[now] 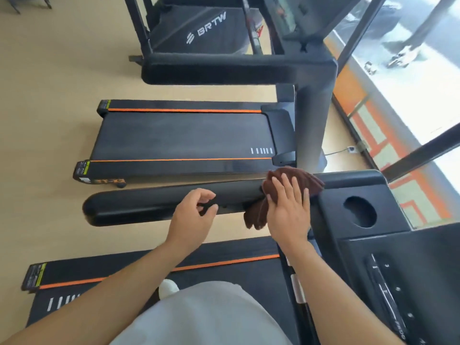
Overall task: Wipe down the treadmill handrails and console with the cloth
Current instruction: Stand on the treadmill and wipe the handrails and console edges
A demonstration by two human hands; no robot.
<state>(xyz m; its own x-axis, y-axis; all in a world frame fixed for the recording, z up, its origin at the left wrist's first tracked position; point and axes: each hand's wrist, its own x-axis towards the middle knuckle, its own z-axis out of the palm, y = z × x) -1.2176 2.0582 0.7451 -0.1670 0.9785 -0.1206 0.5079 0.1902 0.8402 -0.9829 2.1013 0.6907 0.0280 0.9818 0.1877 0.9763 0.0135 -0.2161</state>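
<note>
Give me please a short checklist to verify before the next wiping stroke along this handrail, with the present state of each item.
1. Cloth on the rail: the brown cloth lies draped over the handrail near the console end. Ok.
2. Right hand pressing the cloth: flat, fingers straight on top of it. Ok.
3. Left hand out of the stroke path: it is loosely curled in front of the rail, holding nothing, just left of the cloth. Not ok if the stroke goes left.
4. Rest of the rail free of objects up to its rounded end. Ok.
5. Cup holder in the console empty. Ok.
6. Cloth damp or clean enough: cannot tell.
</note>
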